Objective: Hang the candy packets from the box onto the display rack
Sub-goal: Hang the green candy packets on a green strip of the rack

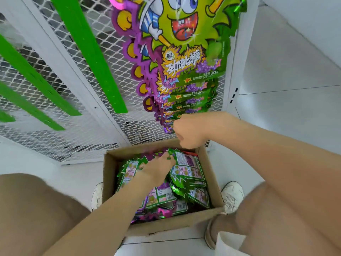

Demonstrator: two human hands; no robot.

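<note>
Looking down through the head camera, I see my left hand (158,167) reaching into the cardboard box (109,174) on the floor between my feet. Its fingers are curled over the jagged top edge of one candy packet (187,168) and pinch it there. That packet lies back side up, tilted toward the box's right-hand side, with its white label panels showing. Under and around it lie the loose packets (162,196), a heap of green and purple foil filling most of the box, mostly back side up. My right hand (188,133) is raised above the far rim of the box, at the foot of the hung packets (186,71). These form a single overlapping column running down the display rack (73,74), with a big green cartoon face on the topmost one. The right hand's fingers are curled in toward the palm and its back faces me, so I cannot tell whether it has hold of the lowest hung packet or of nothing. The rack is white wire mesh in a white frame, and several green strips (88,52) run down it to the left of the column. A white shoe (97,195) sits at the box's left side and a second white shoe (232,196) at its right, on the pale tiled floor (295,100).
</note>
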